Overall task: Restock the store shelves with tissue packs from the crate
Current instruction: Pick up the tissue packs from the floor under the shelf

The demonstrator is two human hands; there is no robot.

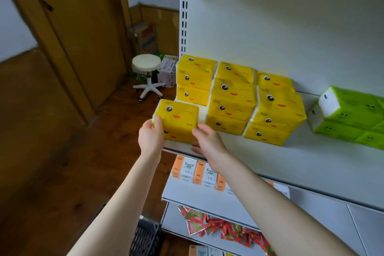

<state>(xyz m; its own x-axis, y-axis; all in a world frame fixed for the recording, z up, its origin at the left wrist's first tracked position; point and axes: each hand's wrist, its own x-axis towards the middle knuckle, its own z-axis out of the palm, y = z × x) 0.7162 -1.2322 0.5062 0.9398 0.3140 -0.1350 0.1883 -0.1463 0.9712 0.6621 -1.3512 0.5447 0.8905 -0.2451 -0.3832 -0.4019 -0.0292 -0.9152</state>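
A yellow tissue pack (178, 118) with a cartoon face sits at the left front corner of the white shelf (270, 164), on top of another yellow pack. My left hand (150, 137) grips its left end. My right hand (207, 141) holds its right lower edge, fingers curled under it. Behind and to the right stand several stacked yellow packs (234, 97). Green tissue packs (351, 114) lie further right on the same shelf. The dark crate (145, 237) shows at the bottom, between my arms.
Orange and white facial tissue boxes (185, 169) line the shelf below. Red snack packets (224, 228) lie lower down. A white stool (147, 68) and cardboard boxes (145, 37) stand on the wooden floor to the left, near a brown door (79, 27).
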